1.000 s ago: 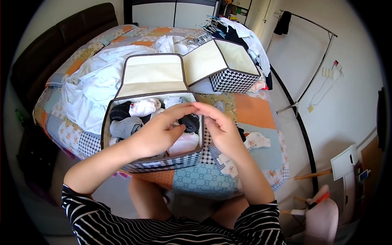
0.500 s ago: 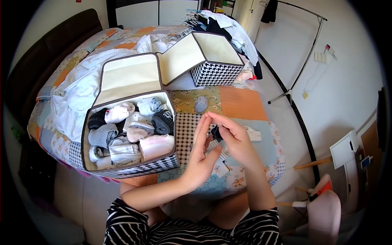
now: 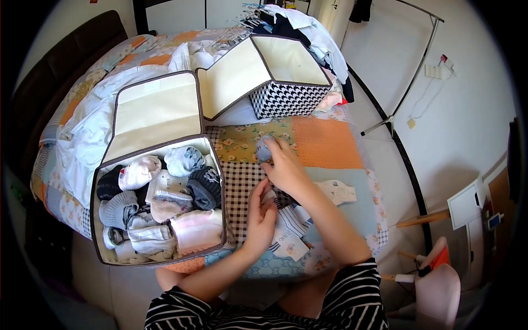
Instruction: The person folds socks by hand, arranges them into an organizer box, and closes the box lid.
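My right hand [image 3: 287, 168] reaches over the bed, its fingertips on a small grey sock [image 3: 264, 148] lying on the floral patch. Just below it, my left hand [image 3: 260, 220] hovers over the checked cloth with its fingers curved and apart, holding nothing that shows. Beside and partly under my hands lie a striped sock [image 3: 292, 220], a white patterned sock [image 3: 289, 246] and another white sock [image 3: 336, 192]. To the left stands an open-lidded box [image 3: 224, 220] filled with rolled socks, among them a pink-white one [image 3: 197, 231] and a dark grey one [image 3: 204, 188].
A second open houndstooth box [image 3: 291, 100] stands farther back. White bedding [image 3: 91, 137] lies to the left, and clothes with hangers [image 3: 313, 27] are piled at the bed's far end. A metal rack [image 3: 418, 69] and a pink chair [image 3: 438, 291] stand to the right.
My hands have parted, and my right hand has moved up to the grey sock. The view has shifted, so the sock box appears farther left and nearer.
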A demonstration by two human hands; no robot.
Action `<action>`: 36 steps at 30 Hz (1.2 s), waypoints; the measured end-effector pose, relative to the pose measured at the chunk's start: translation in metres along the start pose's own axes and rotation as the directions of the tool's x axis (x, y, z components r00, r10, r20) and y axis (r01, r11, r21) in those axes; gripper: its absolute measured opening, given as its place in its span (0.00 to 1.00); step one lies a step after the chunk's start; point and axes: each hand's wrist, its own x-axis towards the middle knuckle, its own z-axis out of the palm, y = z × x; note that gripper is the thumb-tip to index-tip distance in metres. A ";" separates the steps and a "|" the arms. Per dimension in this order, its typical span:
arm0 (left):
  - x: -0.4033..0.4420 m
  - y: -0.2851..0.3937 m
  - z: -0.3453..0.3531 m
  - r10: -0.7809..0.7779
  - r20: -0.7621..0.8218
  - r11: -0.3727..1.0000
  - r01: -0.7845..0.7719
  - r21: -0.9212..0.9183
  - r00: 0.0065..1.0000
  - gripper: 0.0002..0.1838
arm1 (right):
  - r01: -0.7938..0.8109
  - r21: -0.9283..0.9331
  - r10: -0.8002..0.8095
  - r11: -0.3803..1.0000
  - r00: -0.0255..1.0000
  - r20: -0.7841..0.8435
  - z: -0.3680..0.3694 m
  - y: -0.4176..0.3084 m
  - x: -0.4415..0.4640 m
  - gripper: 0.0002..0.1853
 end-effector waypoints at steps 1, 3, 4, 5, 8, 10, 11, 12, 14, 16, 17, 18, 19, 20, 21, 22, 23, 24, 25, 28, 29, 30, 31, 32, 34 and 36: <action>-0.002 0.002 0.001 -0.001 -0.011 1.000 0.001 0.019 1.000 0.31 | 0.016 -0.034 -0.018 0.999 0.999 -0.051 0.007 0.002 0.008 0.27; -0.004 0.006 0.003 -0.005 -0.024 0.999 0.006 0.035 1.000 0.29 | -0.026 -0.058 0.027 0.998 1.000 0.017 0.021 0.009 0.019 0.27; -0.004 0.007 0.003 0.000 -0.019 0.999 0.001 0.052 1.000 0.29 | -0.047 -0.072 0.050 0.996 0.997 0.050 0.026 0.011 0.023 0.27; -0.004 0.008 0.002 0.005 -0.014 0.998 -0.004 0.066 1.000 0.29 | -0.067 -0.090 0.070 0.994 0.997 0.041 0.032 0.013 0.026 0.26; -0.004 0.010 0.001 0.015 -0.026 0.995 -0.013 0.100 1.000 0.31 | 0.011 -0.106 -0.001 0.994 0.995 0.095 0.025 0.010 0.016 0.23; -0.004 0.009 0.002 0.044 -0.055 0.989 -0.036 0.145 0.997 0.33 | 0.067 -0.046 -0.061 0.997 0.990 0.129 0.016 0.006 0.004 0.21; -0.003 0.008 0.002 0.045 -0.090 0.992 -0.033 0.125 0.995 0.35 | 0.093 -0.016 -0.090 0.995 0.986 0.142 0.010 0.006 -0.003 0.20; -0.001 0.007 0.002 0.045 -0.123 0.994 -0.032 0.104 0.991 0.37 | 0.082 0.071 -0.094 0.994 0.979 0.182 0.005 0.008 -0.009 0.18; 0.001 0.003 0.003 0.038 -0.148 0.999 -0.036 0.015 0.988 0.39 | 0.050 0.241 -0.114 0.969 0.960 0.257 -0.008 0.012 -0.020 0.16; 0.003 0.000 0.004 0.033 -0.127 0.992 -0.049 -0.121 0.991 0.41 | -0.083 0.424 -0.069 0.902 0.941 0.330 -0.036 -0.003 -0.032 0.19; 0.002 0.000 0.004 0.093 -0.094 0.994 -0.099 -0.052 0.991 0.41 | -0.110 0.492 -0.056 0.864 0.949 0.309 -0.045 -0.012 -0.043 0.20; -0.001 0.004 0.006 0.118 -0.055 0.991 -0.121 -0.062 0.991 0.41 | -0.135 0.558 -0.040 0.819 0.956 0.290 -0.054 -0.020 -0.056 0.20; -0.004 0.008 0.008 0.144 -0.015 0.987 -0.144 -0.071 0.990 0.41 | -0.139 0.600 -0.033 0.788 0.963 0.267 -0.061 -0.026 -0.068 0.24; -0.008 0.012 0.009 0.170 0.024 0.983 -0.168 -0.080 0.985 0.41 | -0.093 0.627 -0.068 0.773 0.972 0.227 -0.066 -0.029 -0.078 0.24; -0.011 0.001 0.005 0.274 0.034 0.958 -0.275 0.077 0.961 0.40 | -0.046 0.653 -0.102 0.756 0.977 0.187 -0.071 -0.031 -0.088 0.25; -0.018 0.009 0.005 0.342 0.077 0.916 -0.350 0.194 0.937 0.40 | 0.002 0.678 -0.138 0.735 0.979 0.147 -0.076 -0.033 -0.098 0.26; -0.026 0.019 0.004 0.403 0.122 0.854 -0.421 0.307 0.907 0.40 | -0.061 0.680 -0.120 0.731 0.969 0.216 -0.087 -0.036 -0.109 0.28; -0.034 0.030 0.004 0.456 0.170 0.771 -0.483 0.414 0.874 0.40 | -0.051 0.699 -0.141 0.713 0.966 0.215 -0.095 -0.043 -0.117 0.28; -0.044 0.039 0.003 0.458 0.187 0.760 -0.492 0.425 0.869 0.41 | -0.043 0.719 -0.163 0.694 0.963 0.216 -0.100 -0.050 -0.125 0.27; -0.077 0.079 -0.006 0.460 0.189 0.788 -0.497 0.364 0.868 0.42 | -0.023 0.773 -0.239 0.634 0.945 0.225 -0.111 -0.073 -0.138 0.27; -0.086 0.094 -0.014 0.479 0.214 0.782 -0.524 0.338 0.852 0.43 | 0.008 0.788 -0.280 0.615 0.937 0.209 -0.111 -0.081 -0.139 0.27; -0.093 0.112 -0.022 0.479 0.242 0.776 -0.536 0.333 0.844 0.43 | 0.038 0.805 -0.322 0.592 0.927 0.193 -0.109 -0.088 -0.140 0.27; -0.101 0.130 -0.030 0.441 0.248 0.788 -0.505 0.353 0.862 0.43 | 0.055 0.827 -0.374 0.559 0.907 0.193 -0.106 -0.093 -0.137 0.27; -0.108 0.148 -0.038 0.404 0.254 0.798 -0.475 0.371 0.879 0.43 | 0.060 0.838 -0.412 0.543 0.888 0.203 -0.103 -0.100 -0.134 0.27; -0.119 0.174 -0.059 0.456 0.282 0.751 -0.535 0.388 0.844 0.42 | 0.075 0.855 -0.485 0.512 0.847 0.217 -0.100 -0.119 -0.126 0.27; -0.121 0.205 -0.081 0.505 0.342 0.579 -0.604 0.547 0.793 0.40 | 0.090 0.890 -0.517 0.447 0.838 0.176 -0.089 -0.146 -0.118 0.25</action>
